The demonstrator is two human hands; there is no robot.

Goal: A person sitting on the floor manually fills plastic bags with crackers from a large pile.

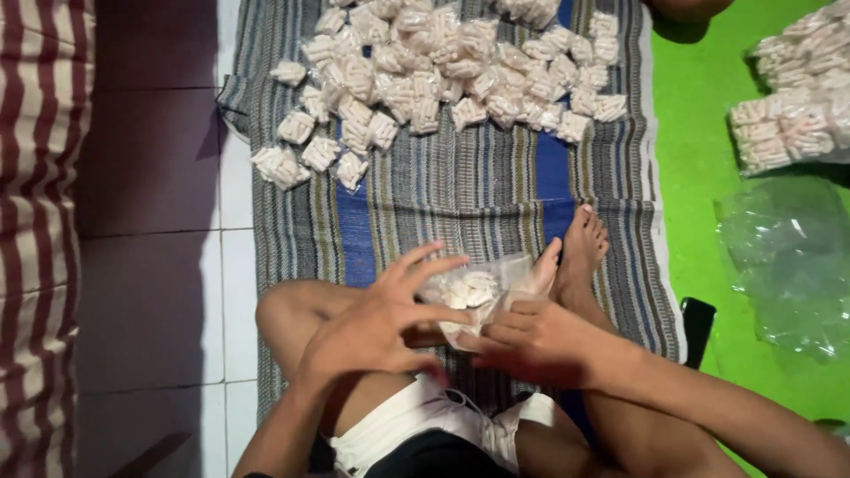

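Your small clear snack bag (pixel 474 290) lies crosswise between your hands, right hand (pixel 531 341) pinching its underside, left hand (pixel 376 323) spread open beside it.

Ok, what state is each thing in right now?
small clear bag: part filled with white pieces, mouth open, held in both hands
left hand: fingers spread, on the bag
right hand: gripping the bag
packet pile: filled, loose on the striped mat
empty plastic bags: crumpled on green floor
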